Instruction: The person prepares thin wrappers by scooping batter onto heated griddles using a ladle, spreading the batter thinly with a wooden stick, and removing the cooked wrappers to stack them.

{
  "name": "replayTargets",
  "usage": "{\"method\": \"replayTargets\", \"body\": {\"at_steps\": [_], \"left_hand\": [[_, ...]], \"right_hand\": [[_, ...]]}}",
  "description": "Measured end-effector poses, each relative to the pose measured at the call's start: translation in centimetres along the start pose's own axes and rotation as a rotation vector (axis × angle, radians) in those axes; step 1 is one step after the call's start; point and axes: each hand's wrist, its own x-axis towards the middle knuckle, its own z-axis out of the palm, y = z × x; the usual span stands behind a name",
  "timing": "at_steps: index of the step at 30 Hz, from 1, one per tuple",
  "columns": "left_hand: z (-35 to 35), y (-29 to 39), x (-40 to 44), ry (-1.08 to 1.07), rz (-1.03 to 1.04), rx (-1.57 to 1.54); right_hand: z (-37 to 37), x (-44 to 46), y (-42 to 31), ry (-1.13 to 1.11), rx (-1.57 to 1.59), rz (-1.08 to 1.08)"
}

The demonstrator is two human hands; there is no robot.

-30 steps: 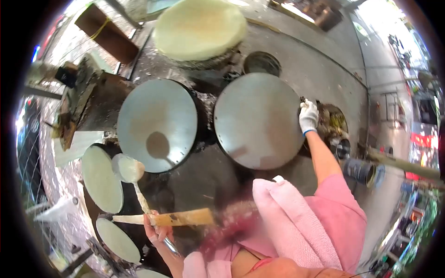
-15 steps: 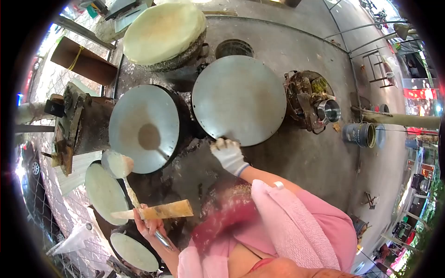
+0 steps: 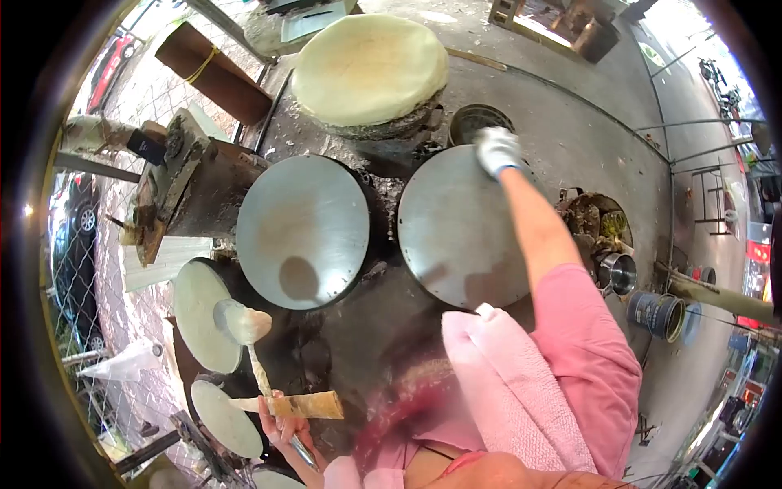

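My left hand (image 3: 287,430) is closed around the handle of a batter-coated ladle (image 3: 244,323) and a flat wooden spatula (image 3: 305,405), crossed over each other. The ladle's bowl is up, over a pale batter-filled round container (image 3: 204,314). My right hand (image 3: 498,151), in a white glove, is at the far rim of the right round metal griddle (image 3: 456,228); it is blurred and its fingers are hard to make out. The left round griddle (image 3: 301,228) is bare, with a round shadow on it.
A large pale dough-covered round (image 3: 371,69) stands at the back, beside a dark round pan (image 3: 472,122). At the right are a basket-like container (image 3: 599,220), a metal pot (image 3: 617,274) and a bucket (image 3: 656,315). A second batter container (image 3: 226,418) is at lower left.
My gloved right hand has gone from the right griddle's near edge to its far rim. The left hand still holds the ladle and spatula. The camera view has shifted.
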Motion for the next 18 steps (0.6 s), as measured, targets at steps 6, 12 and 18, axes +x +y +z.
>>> {"method": "replayTargets", "body": {"at_steps": [6, 12, 18], "left_hand": [[-1.2, 4.2, -0.2, 0.122, 0.002, -0.181], [-5.9, 14.3, -1.6, 0.100, 0.227, 0.025], [-5.9, 18.7, -2.9, -0.041, -0.075, -0.118]], "right_hand": [[0.0, -15.6, 13.2, 0.247, 0.310, 0.474], [6.8, -36.8, 0.9, 0.614, 0.127, 0.433], [6.2, -41.5, -24.4, 0.065, 0.915, -0.482]]}}
